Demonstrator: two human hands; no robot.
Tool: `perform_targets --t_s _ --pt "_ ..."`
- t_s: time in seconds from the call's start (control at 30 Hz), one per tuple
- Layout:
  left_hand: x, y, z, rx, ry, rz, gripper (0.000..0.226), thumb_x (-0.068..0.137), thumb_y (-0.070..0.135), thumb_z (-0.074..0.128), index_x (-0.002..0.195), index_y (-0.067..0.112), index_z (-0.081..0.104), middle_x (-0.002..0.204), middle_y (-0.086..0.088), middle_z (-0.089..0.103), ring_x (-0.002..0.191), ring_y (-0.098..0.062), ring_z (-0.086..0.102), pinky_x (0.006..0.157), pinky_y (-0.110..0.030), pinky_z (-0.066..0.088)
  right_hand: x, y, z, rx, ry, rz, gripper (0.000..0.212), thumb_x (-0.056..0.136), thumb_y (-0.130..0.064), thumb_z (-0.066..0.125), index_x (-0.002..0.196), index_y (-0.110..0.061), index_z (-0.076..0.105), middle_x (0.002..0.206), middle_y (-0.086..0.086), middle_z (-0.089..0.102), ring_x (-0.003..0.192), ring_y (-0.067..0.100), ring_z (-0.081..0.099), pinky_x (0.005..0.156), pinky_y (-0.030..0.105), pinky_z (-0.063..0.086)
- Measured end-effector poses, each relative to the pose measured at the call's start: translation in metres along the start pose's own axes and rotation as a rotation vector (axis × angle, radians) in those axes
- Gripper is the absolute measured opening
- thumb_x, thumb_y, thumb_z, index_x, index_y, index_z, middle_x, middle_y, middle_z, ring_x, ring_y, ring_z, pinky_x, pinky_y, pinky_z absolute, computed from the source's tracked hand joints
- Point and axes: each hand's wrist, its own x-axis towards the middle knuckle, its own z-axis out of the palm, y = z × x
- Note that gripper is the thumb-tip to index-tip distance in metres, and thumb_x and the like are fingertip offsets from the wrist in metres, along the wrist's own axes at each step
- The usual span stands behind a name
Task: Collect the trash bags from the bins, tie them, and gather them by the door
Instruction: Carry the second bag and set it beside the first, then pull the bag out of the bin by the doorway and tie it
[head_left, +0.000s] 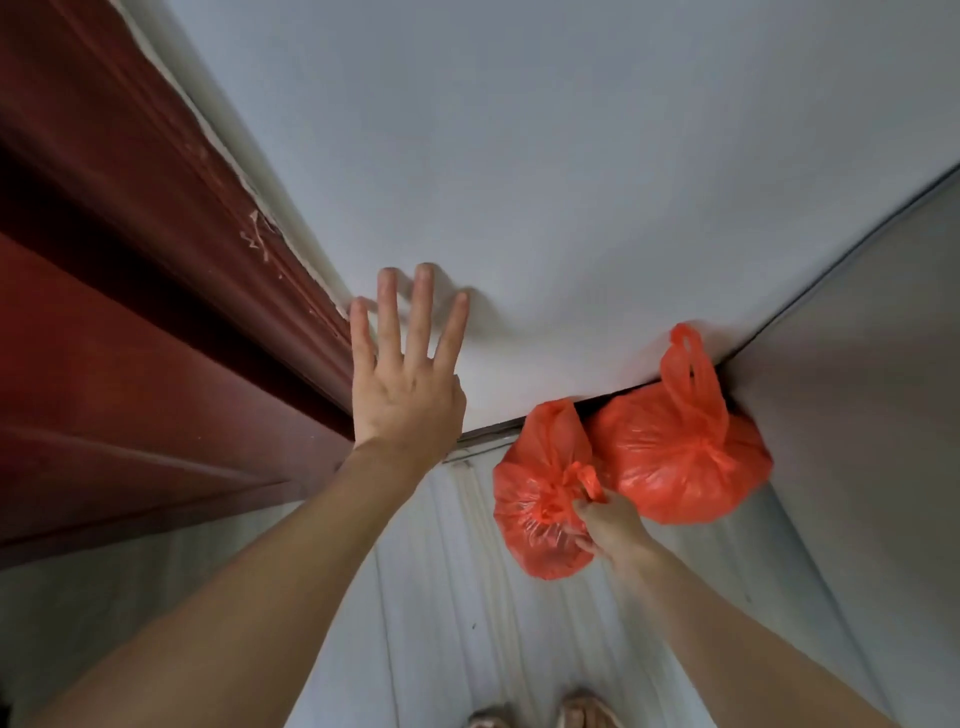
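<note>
Two tied red trash bags lie on the floor in the corner where the white wall meets a side wall. The larger bag (680, 457) sits against the corner with its handles sticking up. The smaller bag (535, 499) rests just in front and to its left. My right hand (608, 525) pinches the knot of the smaller bag. My left hand (408, 374) is raised with fingers spread flat toward the white wall (545, 182), beside the dark red door (130, 312).
The dark red door and its frame fill the left side. A grey side wall (857, 415) closes the right. Pale tiled floor (441, 597) runs between them, and my feet (540, 714) show at the bottom edge.
</note>
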Motion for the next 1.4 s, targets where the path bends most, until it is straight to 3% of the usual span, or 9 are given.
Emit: perform_targets --t_s 0.13,0.23,0.37,0.53,0.67,0.83,0.93,1.17,1.4 --pt "0.004 -0.009 0.036 -0.001 0.151 0.037 0.095 0.076 0.029 0.063 0.146 0.024 -0.001 0.151 -0.006 -0.026 0.135 -0.034 -0.017 0.112 -0.05 -0.012 0.021 0.004 0.011 -0.005 -0.008 0.034 0.026 0.093 -0.003 0.043 0.116 -0.003 0.054 0.119 0.026 0.056 0.109 0.036 0.057 0.088 0.04 0.049" --pt "0.002 -0.008 0.042 0.003 0.134 0.035 0.095 0.075 0.026 0.062 0.146 0.026 -0.001 0.148 -0.001 -0.038 0.137 -0.034 -0.019 0.112 -0.048 -0.016 0.019 0.0 0.014 -0.016 -0.064 0.052 0.029 0.092 -0.007 0.048 0.12 -0.003 0.051 0.114 0.023 0.057 0.1 0.028 0.059 0.088 0.039 0.049" --pt "-0.006 -0.005 0.029 0.009 0.003 0.068 0.091 0.07 0.026 0.065 0.146 0.021 0.016 0.154 -0.011 -0.012 0.136 -0.035 -0.012 0.112 -0.053 -0.003 -0.005 -0.009 0.011 -0.052 -0.111 0.062 0.039 0.089 -0.004 0.052 0.128 -0.007 0.045 0.084 0.01 0.054 0.067 0.016 0.05 0.075 0.035 0.05" --pt "-0.011 -0.011 -0.037 -0.067 -0.432 0.116 0.077 0.088 0.031 0.042 0.147 0.024 -0.006 0.155 -0.014 -0.017 0.141 -0.034 -0.02 0.116 -0.056 0.005 -0.082 -0.03 -0.004 -0.08 -0.1 -0.025 0.041 0.092 -0.004 0.047 0.132 -0.01 0.042 0.09 0.015 0.061 0.077 0.024 0.059 0.087 0.036 0.049" --pt "-0.017 -0.011 -0.105 -0.197 -0.56 0.131 0.068 0.092 0.029 0.035 0.148 0.023 -0.003 0.157 -0.012 -0.006 0.145 -0.031 -0.006 0.115 -0.055 0.007 -0.157 -0.035 -0.031 -0.112 -0.042 -0.154 0.024 0.09 -0.005 0.049 0.112 -0.014 0.053 0.08 0.003 0.053 0.067 0.015 0.05 0.056 0.016 0.044" --pt "-0.074 0.024 -0.204 -0.375 -0.557 0.164 0.062 0.087 0.029 0.044 0.145 0.016 0.024 0.153 -0.015 0.023 0.141 -0.033 0.022 0.111 -0.052 0.023 -0.263 0.004 -0.091 -0.128 0.09 -0.257 0.031 0.089 -0.011 0.051 0.12 -0.006 0.056 0.104 0.008 0.061 0.089 0.02 0.054 0.078 0.033 0.044" --pt "-0.127 0.051 -0.249 -0.543 -0.53 0.257 0.055 0.079 0.028 0.045 0.13 0.008 0.049 0.135 -0.021 0.049 0.121 -0.038 0.051 0.095 -0.052 0.046 -0.33 0.043 -0.129 -0.012 0.121 -0.221 0.031 0.092 -0.014 0.048 0.122 -0.01 0.055 0.11 0.008 0.062 0.097 0.021 0.057 0.087 0.035 0.047" --pt "-0.276 0.177 -0.379 -0.648 -0.802 0.58 0.057 0.095 0.032 0.041 0.146 0.017 0.021 0.154 -0.009 0.021 0.142 -0.024 0.019 0.115 -0.037 0.02 -0.485 0.218 -0.236 0.1 0.391 -0.105 0.033 0.092 -0.017 0.042 0.122 -0.014 0.055 0.125 0.008 0.059 0.114 0.023 0.055 0.101 0.036 0.043" --pt "-0.471 0.316 -0.498 -0.626 -0.85 0.99 0.053 0.095 0.032 0.041 0.144 0.017 0.026 0.152 -0.007 0.028 0.141 -0.023 0.024 0.114 -0.036 0.021 -0.634 0.464 -0.304 0.373 0.641 0.067 0.033 0.093 -0.016 0.041 0.123 -0.013 0.055 0.122 0.01 0.061 0.095 0.021 0.057 0.064 0.02 0.042"
